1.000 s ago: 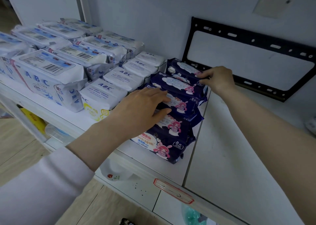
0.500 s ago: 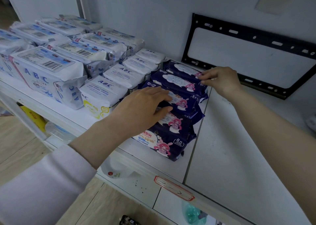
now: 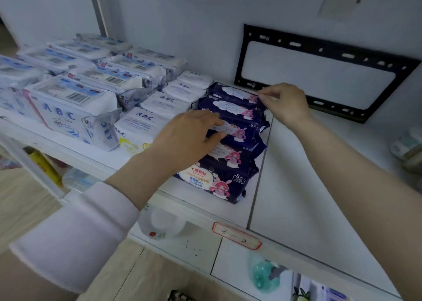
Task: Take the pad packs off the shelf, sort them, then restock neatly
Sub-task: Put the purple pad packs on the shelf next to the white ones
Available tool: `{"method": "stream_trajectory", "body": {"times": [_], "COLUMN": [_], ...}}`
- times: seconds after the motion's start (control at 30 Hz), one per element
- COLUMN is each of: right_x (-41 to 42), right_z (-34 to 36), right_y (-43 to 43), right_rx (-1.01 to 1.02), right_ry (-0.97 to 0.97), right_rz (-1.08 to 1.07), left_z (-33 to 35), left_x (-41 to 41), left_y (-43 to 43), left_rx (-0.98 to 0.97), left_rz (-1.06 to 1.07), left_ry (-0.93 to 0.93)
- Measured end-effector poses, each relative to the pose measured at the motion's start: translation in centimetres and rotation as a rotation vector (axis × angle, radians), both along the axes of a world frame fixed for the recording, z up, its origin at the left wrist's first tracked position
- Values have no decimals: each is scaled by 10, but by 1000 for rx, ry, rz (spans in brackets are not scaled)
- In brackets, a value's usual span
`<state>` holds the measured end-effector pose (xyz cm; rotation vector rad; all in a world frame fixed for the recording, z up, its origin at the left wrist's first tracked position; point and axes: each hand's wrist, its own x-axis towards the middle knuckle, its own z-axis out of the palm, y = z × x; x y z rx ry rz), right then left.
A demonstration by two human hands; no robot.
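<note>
A row of several dark blue pad packs [image 3: 230, 161] with pink cartoon figures runs front to back on the white shelf [image 3: 294, 200]. My left hand [image 3: 187, 138] rests flat on the middle packs of this row, fingers fairly straight. My right hand [image 3: 283, 102] is at the far end, its thumb and fingers pinching the right edge of the rearmost blue pack [image 3: 233, 92]. Small white ABC packs [image 3: 146, 127] line up just left of the blue row. Larger white and blue ABC packs [image 3: 73, 108] fill the shelf's left part.
A black metal bracket [image 3: 324, 72] leans on the wall behind the shelf's bare right half. A red-framed label [image 3: 236, 235] sits on the shelf's front edge. More goods lie on the lower shelf, and something small stands at the far right [image 3: 406, 145].
My right hand has shifted slightly right along the rearmost blue pack's end. My left hand stays on the middle packs. The view has tilted a little.
</note>
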<state>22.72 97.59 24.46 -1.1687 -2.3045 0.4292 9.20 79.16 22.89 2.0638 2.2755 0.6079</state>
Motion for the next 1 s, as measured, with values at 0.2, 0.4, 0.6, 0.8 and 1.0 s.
{"method": "stream_trajectory", "body": {"times": [0.2, 0.4, 0.6, 0.8, 1.0], "right_x": [8, 15, 17, 44, 86], "right_z": [9, -1, -31, -79, -192], "right_y": [-86, -194, -286, -360, -435], "right_rx": [179, 254, 298, 295, 57], "right_ry": [-10, 30, 76, 55, 44], "right_rz": [-77, -202, -202, -213, -183], "left_z": [14, 8, -9, -47, -139], "left_x": [-6, -20, -22, -1, 25], "left_y": [-37, -103, -170, -227, -297], "left_rx": [45, 227, 234, 104, -90], "left_rz": [-18, -124, -174, -150, -137], "left_ry": [-14, -85, -111, -107, -151]}}
